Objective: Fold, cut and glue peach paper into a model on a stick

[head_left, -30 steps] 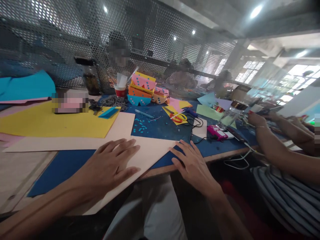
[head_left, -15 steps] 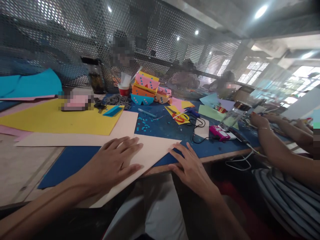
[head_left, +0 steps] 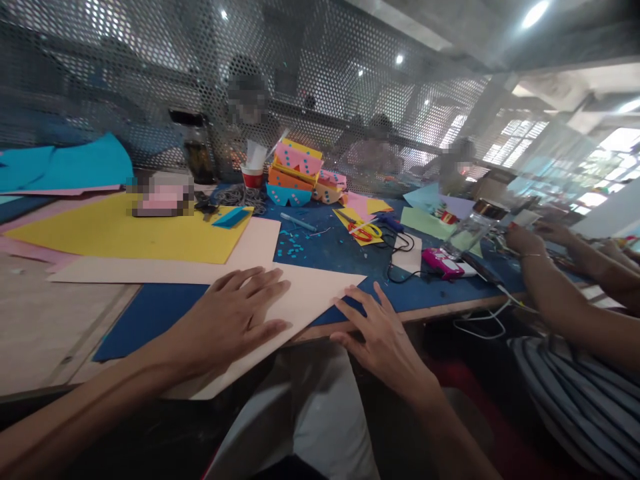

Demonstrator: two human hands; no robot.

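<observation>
A pale cream sheet of paper (head_left: 310, 288), folded on a slant, lies at the table's front edge and hangs partly over it. My left hand (head_left: 233, 320) rests flat on the sheet, fingers stretched toward the right. At the sheet's right-hand slanted edge, my right hand (head_left: 375, 327) has its fingers spread, with the tips touching or just beside the paper. Neither hand grips anything. Beyond the left hand, a yellow sheet (head_left: 140, 233) covers part of the cream paper and carries a folded blue strip (head_left: 233, 217).
Paper glasses (head_left: 289, 195) are stacked behind blue scraps (head_left: 293, 245). Further right lie scissors (head_left: 366, 231), a glue gun (head_left: 390, 221) and a pink box (head_left: 443, 263) by a glass jar (head_left: 473, 230). A paper cup (head_left: 253, 175) stands behind. A co-worker's arm (head_left: 560, 287) reaches in from the right.
The view has shifted slightly, so the table items sit a little further right and higher. Both hands keep nearly the same pose on the cream paper.
</observation>
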